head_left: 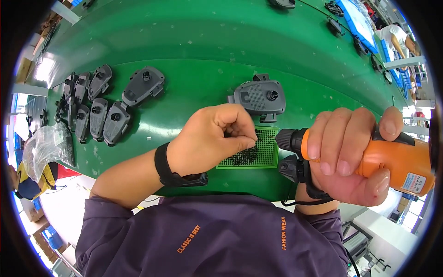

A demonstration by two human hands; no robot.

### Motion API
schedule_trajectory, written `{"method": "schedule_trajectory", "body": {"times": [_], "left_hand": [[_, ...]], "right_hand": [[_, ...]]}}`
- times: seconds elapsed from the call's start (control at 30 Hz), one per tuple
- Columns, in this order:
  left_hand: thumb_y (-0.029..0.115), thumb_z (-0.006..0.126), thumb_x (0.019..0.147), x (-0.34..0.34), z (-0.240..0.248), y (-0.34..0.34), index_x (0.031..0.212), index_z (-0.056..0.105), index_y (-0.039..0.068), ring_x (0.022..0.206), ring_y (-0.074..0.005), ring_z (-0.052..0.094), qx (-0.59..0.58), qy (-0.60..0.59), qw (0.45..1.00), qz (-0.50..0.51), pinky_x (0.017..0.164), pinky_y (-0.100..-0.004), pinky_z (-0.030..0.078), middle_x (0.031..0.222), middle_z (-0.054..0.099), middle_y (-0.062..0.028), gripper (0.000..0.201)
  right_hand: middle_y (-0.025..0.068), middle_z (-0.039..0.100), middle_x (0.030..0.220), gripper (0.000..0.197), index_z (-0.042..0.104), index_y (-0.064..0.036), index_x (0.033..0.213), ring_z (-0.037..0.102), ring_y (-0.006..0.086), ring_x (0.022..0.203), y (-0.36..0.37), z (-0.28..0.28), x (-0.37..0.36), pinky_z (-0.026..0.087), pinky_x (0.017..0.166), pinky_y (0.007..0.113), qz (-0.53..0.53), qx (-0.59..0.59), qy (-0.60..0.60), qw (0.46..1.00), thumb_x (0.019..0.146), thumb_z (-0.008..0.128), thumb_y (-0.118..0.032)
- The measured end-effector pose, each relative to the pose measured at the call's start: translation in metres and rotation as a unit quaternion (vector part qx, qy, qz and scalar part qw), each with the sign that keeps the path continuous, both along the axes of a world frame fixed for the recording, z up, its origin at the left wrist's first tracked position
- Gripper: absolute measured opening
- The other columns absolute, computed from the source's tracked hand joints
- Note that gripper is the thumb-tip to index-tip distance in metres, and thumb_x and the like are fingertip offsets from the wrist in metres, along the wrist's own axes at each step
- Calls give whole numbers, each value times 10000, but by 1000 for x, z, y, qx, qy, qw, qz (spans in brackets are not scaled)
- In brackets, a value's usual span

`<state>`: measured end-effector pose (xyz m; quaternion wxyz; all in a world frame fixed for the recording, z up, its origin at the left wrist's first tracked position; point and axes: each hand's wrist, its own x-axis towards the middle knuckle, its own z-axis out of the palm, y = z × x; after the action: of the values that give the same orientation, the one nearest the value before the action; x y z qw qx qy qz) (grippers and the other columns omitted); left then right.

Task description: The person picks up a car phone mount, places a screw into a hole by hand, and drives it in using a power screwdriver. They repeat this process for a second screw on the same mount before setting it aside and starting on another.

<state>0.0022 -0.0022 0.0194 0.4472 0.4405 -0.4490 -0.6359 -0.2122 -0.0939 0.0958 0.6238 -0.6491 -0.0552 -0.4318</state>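
The work looks partway along, judging from how things lie; one grey casing (260, 98) sits by itself on the green table (194, 87), at the upper centre of the frame, its black knob (272, 95) facing up; whether any fastener is already seated in it is too small to tell. Just below it, at the centre, a green tray (268, 156) holds a loose heap of small black pieces (244, 158), so a good supply is unused; the bare grid shows mainly along the tray's right side.

The left hand (210, 136) is over the tray's left part, thumb and forefinger brought together in a pinch, the other fingers curled; I cannot tell whether a piece is between the tips. The right hand (346, 152), at the right of the frame, is wrapped round an orange power screwdriver (392, 159); the tool's black nose points left, toward the tray, and appears clear of the lone casing.

At the upper left, a cluster of similar grey casings (116, 123) lies on the table, some crowded close together, another (144, 86) somewhat apart; whether these are finished or waiting, the view does not settle; a clear plastic bag (48, 145) lies below them.
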Motion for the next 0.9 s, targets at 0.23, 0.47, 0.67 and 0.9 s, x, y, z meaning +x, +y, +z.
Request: {"method": "schedule_trajectory", "body": {"times": [0.23,0.47,0.67,0.9], "left_hand": [[-131,717,847,-4,10,-9,1115,679,3,907,-114,678,-80,-48,996,5,822,-284,550,971,701,-48,301],[-130,719,829,-3,17,-11,1238,670,23,996,-170,696,-109,-72,991,-25,940,-331,533,1083,717,-95,439],[-12,798,769,5,22,-30,1259,680,63,1186,-329,637,-397,-371,837,62,986,-428,526,1323,628,-199,509],[74,807,776,5,-13,-33,1260,699,146,1194,-395,601,-325,-474,818,27,984,-459,520,1385,567,-212,501]], "right_hand": [[-13,596,748,458,443,-143,1314,588,140,625,1,1,11,514,644,326,16,25,-13,999,975,681,-338],[-19,591,735,472,436,-143,1323,588,140,624,0,2,9,521,641,323,11,23,-11,1000,973,691,-331],[10,570,734,386,476,-113,1273,544,153,600,-15,6,6,505,636,347,-108,15,0,994,998,612,-348],[28,531,716,330,508,-60,1204,516,158,581,-72,-19,22,492,627,364,-198,57,17,978,988,538,-307]]}}
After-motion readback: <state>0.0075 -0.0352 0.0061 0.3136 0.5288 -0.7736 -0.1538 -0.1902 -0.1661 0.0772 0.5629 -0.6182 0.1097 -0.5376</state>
